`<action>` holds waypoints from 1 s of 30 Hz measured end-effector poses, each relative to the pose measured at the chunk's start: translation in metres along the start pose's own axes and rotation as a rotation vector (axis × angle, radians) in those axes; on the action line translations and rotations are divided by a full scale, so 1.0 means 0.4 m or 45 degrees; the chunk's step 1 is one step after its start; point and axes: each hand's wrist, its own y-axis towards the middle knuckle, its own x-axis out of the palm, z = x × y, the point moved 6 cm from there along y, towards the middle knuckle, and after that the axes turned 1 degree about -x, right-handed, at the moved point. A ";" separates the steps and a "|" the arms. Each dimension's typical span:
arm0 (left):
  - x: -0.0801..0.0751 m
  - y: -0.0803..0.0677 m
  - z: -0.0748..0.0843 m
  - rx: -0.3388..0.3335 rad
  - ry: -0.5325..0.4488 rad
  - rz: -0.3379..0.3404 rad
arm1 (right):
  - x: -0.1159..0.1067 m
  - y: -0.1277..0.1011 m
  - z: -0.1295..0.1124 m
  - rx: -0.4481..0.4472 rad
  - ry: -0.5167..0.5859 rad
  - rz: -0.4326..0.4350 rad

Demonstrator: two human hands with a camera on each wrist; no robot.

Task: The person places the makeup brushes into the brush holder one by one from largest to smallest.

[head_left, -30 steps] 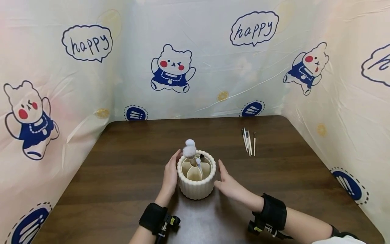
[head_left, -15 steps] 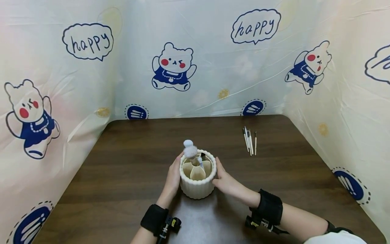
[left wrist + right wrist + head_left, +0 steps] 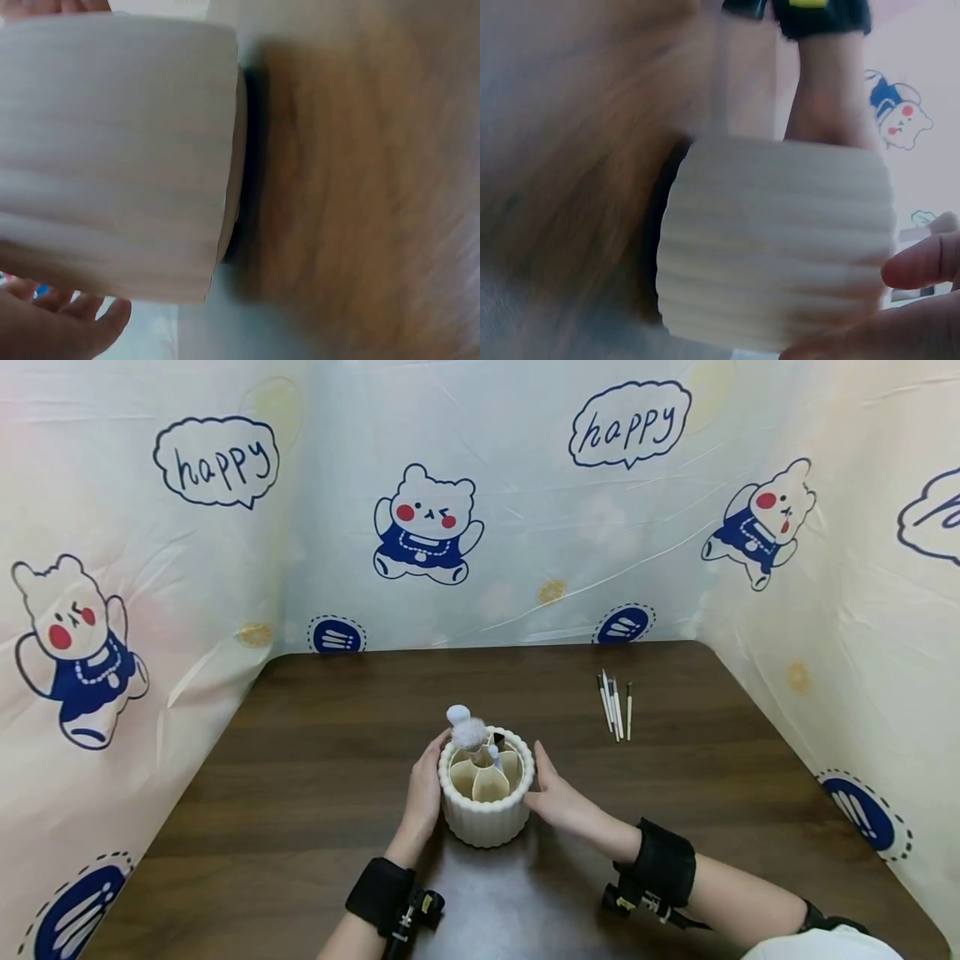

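A cream ribbed round holder stands on the dark wooden table, split inside into several compartments. A fluffy white brush and a smaller brush stick up from its far side. My left hand cups the holder's left wall, and my right hand cups its right wall, fingers curved round it. The left wrist view shows the holder close up and blurred, with fingers at its edge. In the right wrist view the holder fills the middle, with my fingers against it.
Several slim white-handled brushes lie together at the back right of the table. A cartoon-bear printed sheet walls in the table at the back and both sides. Black bands are on both wrists.
Both hands have closed in from just beside the holder to hold its walls. The holder has turned slightly between them.
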 end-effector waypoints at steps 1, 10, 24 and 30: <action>-0.001 0.005 -0.003 -0.027 -0.043 -0.024 | 0.002 -0.006 -0.001 0.019 0.027 -0.006; 0.005 0.039 -0.016 -0.108 -0.093 -0.204 | 0.032 -0.062 -0.010 0.062 0.099 -0.056; -0.001 0.031 -0.002 -0.029 0.046 -0.115 | 0.019 -0.034 -0.014 0.029 0.043 -0.034; -0.011 0.021 -0.002 -0.003 0.045 -0.088 | 0.014 -0.026 -0.009 0.018 0.031 -0.032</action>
